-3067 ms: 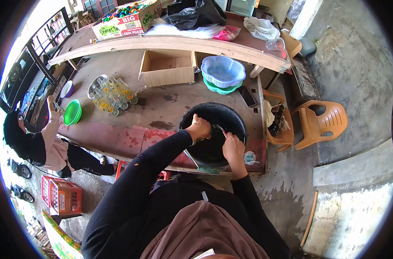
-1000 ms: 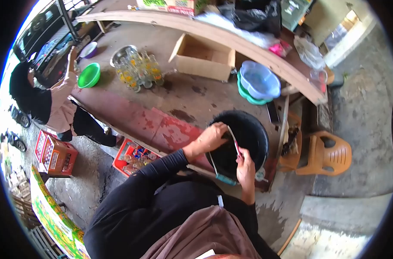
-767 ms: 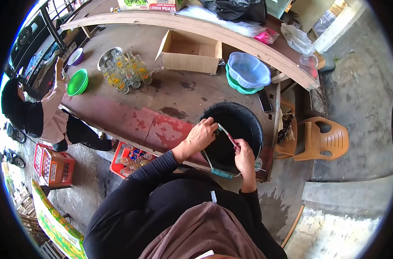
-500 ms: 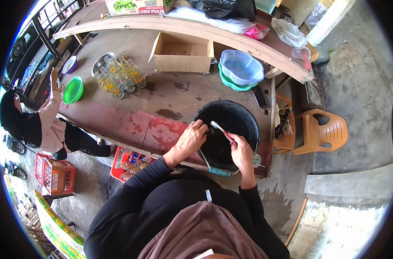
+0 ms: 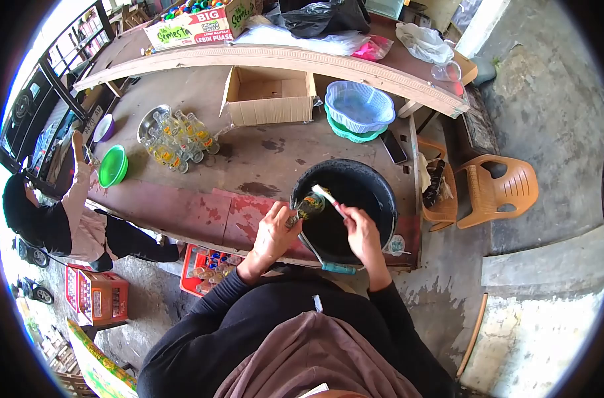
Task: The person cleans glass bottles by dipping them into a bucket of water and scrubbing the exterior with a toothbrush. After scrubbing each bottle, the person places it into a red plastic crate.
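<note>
My left hand (image 5: pixel 271 235) is closed round the neck of a glass bottle (image 5: pixel 310 206) with yellow markings, tilted so that its base points over the black bucket (image 5: pixel 368 180). In my right hand (image 5: pixel 365 240) is a toothbrush (image 5: pixel 330 198) with a white head and a reddish handle. The brush head lies right at the bottle's base, above the bucket's opening. Dark shadow fills the bucket, and its wire handle with a teal grip (image 5: pixel 338 268) hangs down on my side.
Several glass bottles (image 5: pixel 180 142) stand grouped on the table beside a metal bowl. Behind are an open cardboard box (image 5: pixel 269 113), nested plastic baskets (image 5: pixel 360 106) and a phone (image 5: pixel 394 146). A person (image 5: pixel 66 212) works at the left near a green basin (image 5: pixel 113 166). A red crate (image 5: pixel 189 282) sits below.
My left hand has drawn back to the left and the bottle now shows in it above the bucket. The brush has shifted left to the bottle's base. The view has tilted slightly.
</note>
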### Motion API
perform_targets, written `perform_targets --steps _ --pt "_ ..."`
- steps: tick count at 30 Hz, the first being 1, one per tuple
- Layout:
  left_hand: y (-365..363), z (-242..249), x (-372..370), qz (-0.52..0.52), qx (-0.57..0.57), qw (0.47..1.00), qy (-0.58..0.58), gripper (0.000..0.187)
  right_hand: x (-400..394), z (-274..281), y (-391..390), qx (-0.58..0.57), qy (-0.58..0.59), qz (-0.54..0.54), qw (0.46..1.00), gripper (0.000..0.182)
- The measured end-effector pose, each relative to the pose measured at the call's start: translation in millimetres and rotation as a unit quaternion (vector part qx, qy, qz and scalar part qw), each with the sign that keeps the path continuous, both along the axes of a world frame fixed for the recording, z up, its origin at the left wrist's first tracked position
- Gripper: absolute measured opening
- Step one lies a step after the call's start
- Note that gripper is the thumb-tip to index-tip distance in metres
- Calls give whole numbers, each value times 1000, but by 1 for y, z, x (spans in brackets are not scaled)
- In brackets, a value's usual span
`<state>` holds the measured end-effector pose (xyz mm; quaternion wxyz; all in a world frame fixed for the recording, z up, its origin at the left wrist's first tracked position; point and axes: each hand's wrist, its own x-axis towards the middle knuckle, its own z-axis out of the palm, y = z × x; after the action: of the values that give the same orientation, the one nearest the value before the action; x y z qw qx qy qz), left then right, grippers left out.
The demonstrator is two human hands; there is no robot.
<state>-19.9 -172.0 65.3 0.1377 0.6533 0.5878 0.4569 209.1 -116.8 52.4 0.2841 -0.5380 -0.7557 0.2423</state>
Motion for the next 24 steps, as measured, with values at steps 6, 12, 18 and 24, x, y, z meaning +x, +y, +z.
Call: perform_targets --steps 6,12,18,24 --pt "-13 12 4 -25 -6 999 30 20 24 -29 26 -46 -169 -84 981 28" --pt "-21 23 5 -100 40 986 127 19 28 -32 26 -17 -189 -74 979 28" --pt "-22 18 9 -125 72 976 164 18 7 52 -11 -42 14 78 996 22" --pt "-25 14 9 -143 65 972 175 18 33 4 27 -23 -73 11 997 19"
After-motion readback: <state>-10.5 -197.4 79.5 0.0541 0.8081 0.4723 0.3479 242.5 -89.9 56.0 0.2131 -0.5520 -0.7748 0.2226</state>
